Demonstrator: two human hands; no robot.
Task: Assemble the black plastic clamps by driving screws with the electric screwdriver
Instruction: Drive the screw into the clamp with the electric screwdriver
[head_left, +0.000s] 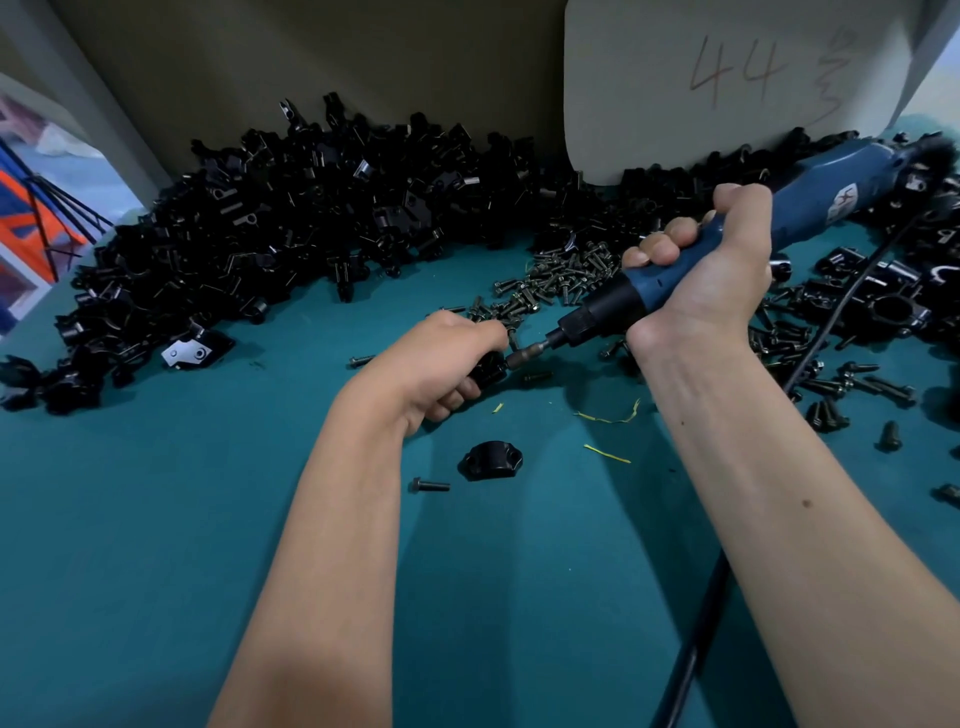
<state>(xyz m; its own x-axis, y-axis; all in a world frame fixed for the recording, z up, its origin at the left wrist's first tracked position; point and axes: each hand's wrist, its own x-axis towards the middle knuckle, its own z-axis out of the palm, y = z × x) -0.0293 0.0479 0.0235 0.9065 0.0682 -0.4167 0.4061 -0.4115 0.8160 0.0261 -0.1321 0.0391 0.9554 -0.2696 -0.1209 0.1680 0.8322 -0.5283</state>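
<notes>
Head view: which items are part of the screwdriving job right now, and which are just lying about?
In use: electric screwdriver gripped by right hand; black clamp held by left hand; loose screws; clamp half.

Lying about: yellow scraps; card marked 44.

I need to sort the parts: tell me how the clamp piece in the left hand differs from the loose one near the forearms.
The held clamp piece is gripped by the left hand and mostly hidden, with the screwdriver bit at it. The loose clamp cap lies free on the teal table, untouched, both holes showing. Both are black plastic.
</notes>
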